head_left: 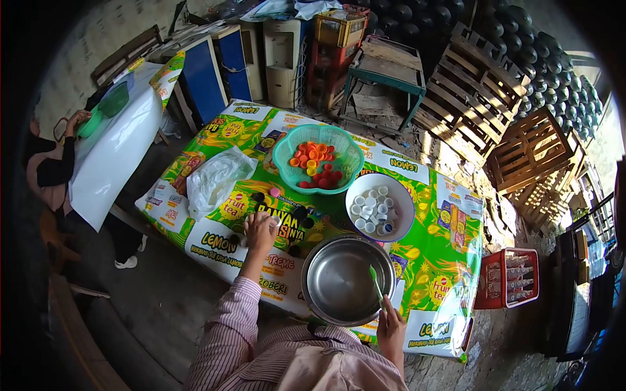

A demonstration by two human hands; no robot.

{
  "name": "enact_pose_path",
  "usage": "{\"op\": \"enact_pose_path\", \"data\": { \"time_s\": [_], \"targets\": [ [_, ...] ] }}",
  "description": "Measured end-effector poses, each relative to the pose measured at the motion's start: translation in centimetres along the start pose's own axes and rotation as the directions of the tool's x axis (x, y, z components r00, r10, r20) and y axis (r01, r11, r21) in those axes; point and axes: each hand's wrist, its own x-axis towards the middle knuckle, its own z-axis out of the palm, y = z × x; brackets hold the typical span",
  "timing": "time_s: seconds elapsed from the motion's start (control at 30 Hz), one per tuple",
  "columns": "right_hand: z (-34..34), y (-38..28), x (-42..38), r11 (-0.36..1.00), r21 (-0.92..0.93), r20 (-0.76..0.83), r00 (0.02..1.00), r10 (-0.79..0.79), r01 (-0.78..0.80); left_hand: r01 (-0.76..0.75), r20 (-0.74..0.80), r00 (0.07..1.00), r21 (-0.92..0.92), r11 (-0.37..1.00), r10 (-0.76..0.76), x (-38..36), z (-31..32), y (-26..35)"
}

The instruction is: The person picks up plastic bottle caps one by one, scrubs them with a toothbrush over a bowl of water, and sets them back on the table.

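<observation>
My right hand (391, 325) is closed around the handle of a slim green brush-like tool (376, 281), whose tip reaches over a steel bowl (319, 293). The bowl looks bare inside. My left hand (261, 231) is over the printed table cover (417, 267), its fingers curled down. Something small and pale shows at the fingertips, too small to name. Several black caps (300, 213) lie around that hand, with a pink cap (275, 192) behind it. White caps (372, 210) fill part of a white basin (407, 207). A turquoise basket (352, 146) holds orange, yellow and red caps (314, 155).
A crumpled plastic bag (218, 179) lies at the table's left. Another person's arm (68, 140) reaches toward green bowls (112, 101) on a white-covered table (117, 156). A red crate (510, 279) stands on the floor at right; wooden pallets (469, 91) lean behind.
</observation>
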Motion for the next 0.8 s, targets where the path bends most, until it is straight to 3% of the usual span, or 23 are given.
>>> {"op": "enact_pose_path", "data": {
  "time_s": [0.07,0.13,0.17,0.23,0.33,0.37,0.47,0.53,0.6,0.67,0.77,0.8],
  "targets": [
    [0.0,-0.1,-0.2,1.000,-0.014,-0.001,1.000,-0.007,0.007,-0.009,-0.015,1.000,-0.066,0.998,0.008,-0.2,-0.1,-0.2],
    [-0.1,-0.7,-0.1,1.000,-0.014,0.005,1.000,-0.007,0.007,-0.035,-0.026,0.999,-0.501,0.865,0.025,-0.1,-0.3,-0.1],
    [-0.1,-0.9,-0.1,1.000,-0.014,0.016,1.000,-0.007,0.007,-0.032,-0.026,0.999,-0.501,0.865,0.022,-0.4,-0.5,0.0],
    [0.4,-0.8,0.0,1.000,-0.003,0.025,1.000,-0.019,0.019,0.117,0.092,0.993,-0.579,0.807,-0.078,-1.0,-1.9,1.2],
    [0.7,-1.6,0.6,0.999,0.019,0.057,0.998,-0.033,0.032,0.064,0.121,0.993,-0.521,0.851,-0.001,-2.0,-1.8,0.8],
    [0.8,-2.0,0.7,0.999,0.031,0.074,0.997,-0.033,0.031,-0.004,0.037,0.999,-0.502,0.865,0.026,-2.3,-1.6,0.6],
    [1.4,-2.1,1.0,0.999,0.026,0.123,0.992,-0.032,0.029,0.007,0.050,0.999,-0.411,0.911,0.015,-2.2,-1.9,0.4],
    [1.8,-2.1,1.1,0.998,0.031,0.134,0.989,-0.059,0.056,0.035,0.054,0.998,-0.453,0.891,-0.012,-1.4,-1.8,0.4],
    [2.0,-2.2,1.2,0.996,0.036,0.143,0.986,-0.087,0.083,-0.032,0.100,0.993,-0.335,0.942,0.070,-0.2,-1.8,0.2],
    [2.1,-2.4,1.1,0.993,0.017,0.125,0.985,-0.120,0.118,-0.041,0.096,0.992,-0.340,0.939,0.078,0.3,-2.0,0.3],
    [2.1,-2.3,1.2,0.995,0.027,0.105,0.990,-0.096,0.094,0.198,0.182,0.978,-0.616,0.762,-0.107,0.3,-2.8,0.6],
    [2.0,-2.3,0.9,0.997,0.019,0.107,0.992,-0.070,0.069,0.276,0.200,0.961,-0.757,0.593,-0.192,0.1,-2.9,0.9]
  ]
}}
